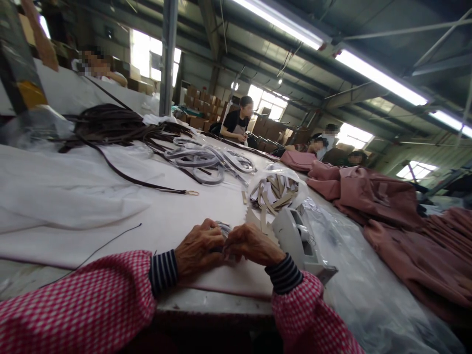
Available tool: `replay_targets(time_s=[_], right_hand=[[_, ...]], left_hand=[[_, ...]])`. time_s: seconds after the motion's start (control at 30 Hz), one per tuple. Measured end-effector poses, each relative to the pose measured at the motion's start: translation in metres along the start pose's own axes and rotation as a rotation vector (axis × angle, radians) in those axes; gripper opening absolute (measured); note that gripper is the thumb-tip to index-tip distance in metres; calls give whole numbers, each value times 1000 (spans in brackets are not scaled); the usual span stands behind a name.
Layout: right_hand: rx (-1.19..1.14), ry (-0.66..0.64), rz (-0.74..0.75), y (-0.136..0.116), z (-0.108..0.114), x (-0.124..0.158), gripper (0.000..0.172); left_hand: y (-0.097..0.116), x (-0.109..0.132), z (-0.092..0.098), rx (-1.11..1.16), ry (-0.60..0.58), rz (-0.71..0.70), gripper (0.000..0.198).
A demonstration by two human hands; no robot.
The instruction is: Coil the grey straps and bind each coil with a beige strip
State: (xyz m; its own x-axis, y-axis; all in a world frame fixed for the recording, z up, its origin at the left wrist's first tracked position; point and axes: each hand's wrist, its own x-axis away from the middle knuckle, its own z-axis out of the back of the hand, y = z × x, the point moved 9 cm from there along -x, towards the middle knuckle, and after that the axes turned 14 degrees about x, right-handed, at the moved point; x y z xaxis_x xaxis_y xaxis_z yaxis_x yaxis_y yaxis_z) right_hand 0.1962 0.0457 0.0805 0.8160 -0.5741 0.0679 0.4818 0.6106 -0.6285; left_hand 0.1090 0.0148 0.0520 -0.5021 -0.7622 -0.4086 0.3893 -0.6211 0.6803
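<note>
Your left hand (199, 246) and right hand (252, 243) are pinched together on one small grey piece (222, 229) at the bench's (165, 216) near edge (early going, I'd judge), bagged tan strips (276, 189) waiting beyond.

Counter (155, 221): white cloth covering, matt, lightly creased. Near edge shows bare grey board, dull.
Sleeves (92, 305): woven red-and-white check cloth, matt; ribbed knit cuffs (164, 272), dark with pale stripes.
Small item (222, 230) between left hand (199, 248) and right hand (252, 244): greyish, slight sheen; material unclear.
Dark straps (110, 125): leather-like, smooth, low gloss; one ends in a shiny gold metal ring (191, 192).
Grey straps (206, 162): smooth, glossy.
Bag (278, 189): clear thin plastic, crinkled, holding matt tan paper-like strips.
Dispenser (298, 241): white hard plastic, smooth.
Pink fabric (387, 206): soft, matt, heavily folded.
Plastic sheet (354, 290): clear, glossy, wrinkled.
</note>
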Motion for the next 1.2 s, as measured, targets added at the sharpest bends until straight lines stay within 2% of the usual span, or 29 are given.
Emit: replay_targets(time_s=[0.17,0.33,0.4,0.5,0.6,0.73,0.87,1.0,1.1,1.2], right_hand=[[274,-76,15,-4,3,-6,11],[505,-113,84,-19,1,-6,21],[675,-56,114,-26,0,-2,20],[929,108,170,-36,-9,11,25],[1101,291,222,-42,-25,28,31],[1318,470,281,-49,-47,47,26],[1342,433,279,-49,-57,51,21],[1331,421,259,-44,-59,57,30],[1303,445,249,-40,-61,61,33],[1211,465,222,-32,-61,62,38]], left_hand=[[-1,-3,1,31,-2,-12,22],[0,-2,0,18,21,-4,22],[0,-1,0,5,42,-2,24],[-1,1,-2,-25,52,0,23],[-2,1,-6,-67,35,11,26],[-4,-2,-8,-87,48,28,27],[-6,-4,-4,-57,67,59,20],[-3,-4,5,62,-7,83,11],[-2,-2,9,182,-92,87,18],[-9,-1,11,170,-82,107,21]])
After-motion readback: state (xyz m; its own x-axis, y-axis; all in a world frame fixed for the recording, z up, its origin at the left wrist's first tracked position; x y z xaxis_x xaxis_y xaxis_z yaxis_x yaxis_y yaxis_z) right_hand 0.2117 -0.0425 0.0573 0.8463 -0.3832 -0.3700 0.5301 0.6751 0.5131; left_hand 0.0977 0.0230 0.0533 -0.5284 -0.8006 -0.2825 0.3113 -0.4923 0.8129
